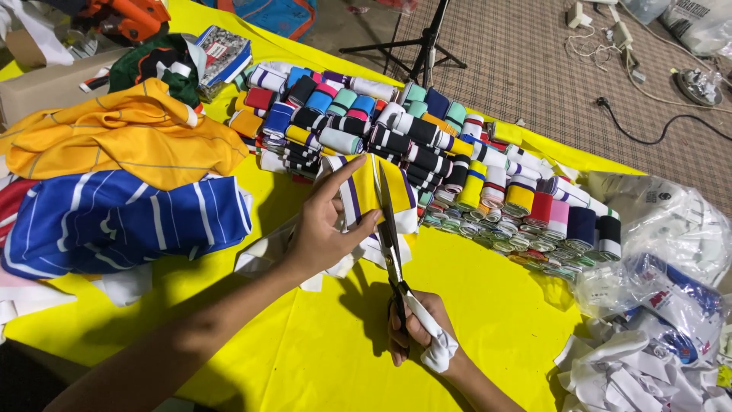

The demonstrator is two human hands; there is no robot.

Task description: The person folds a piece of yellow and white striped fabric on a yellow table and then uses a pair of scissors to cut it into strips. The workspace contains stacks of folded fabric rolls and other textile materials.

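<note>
Blue striped shirt (114, 221) left, on yellow table (473, 320) | left hand (324, 229) pinches yellow striped band (366, 194) upright, taut | scissors (389, 236) blades closed on band | right hand (415, 328) grips cloth-wrapped handles | advise: keep band taut, thumb clear | band rolls (427, 145) behind.

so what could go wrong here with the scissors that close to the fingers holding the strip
1. The left hand pinches the yellow striped strip right beside the scissors blades; a fingertip could get nicked.
2. The strip is held from one side only, so it may fold or slip and cut crookedly.
3. The cloth-wrapped handle in the right hand might shift in the grip.
</note>
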